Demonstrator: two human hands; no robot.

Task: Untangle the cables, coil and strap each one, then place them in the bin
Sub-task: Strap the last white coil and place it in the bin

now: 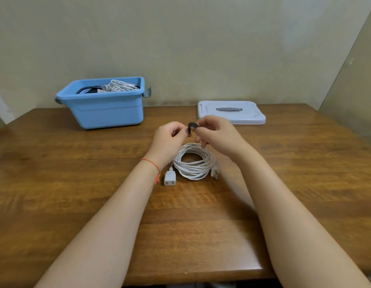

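A white extension cable [194, 163] lies coiled on the wooden table, its socket end [170, 178] at the left and its plug [215, 172] at the right. Just above the coil, my left hand [170, 138] and my right hand [215, 135] hold a small black strap [191, 127] between them, each pinching one end with fingertips. The strap is curled and clear of the cable. A blue bin [105, 107] stands at the back left with white and black coiled cables inside.
The bin's pale lid [231, 112] lies flat at the back right of the table [76, 183]. A wall runs behind the table and a panel stands at the right edge. The table's front edge is near my forearms.
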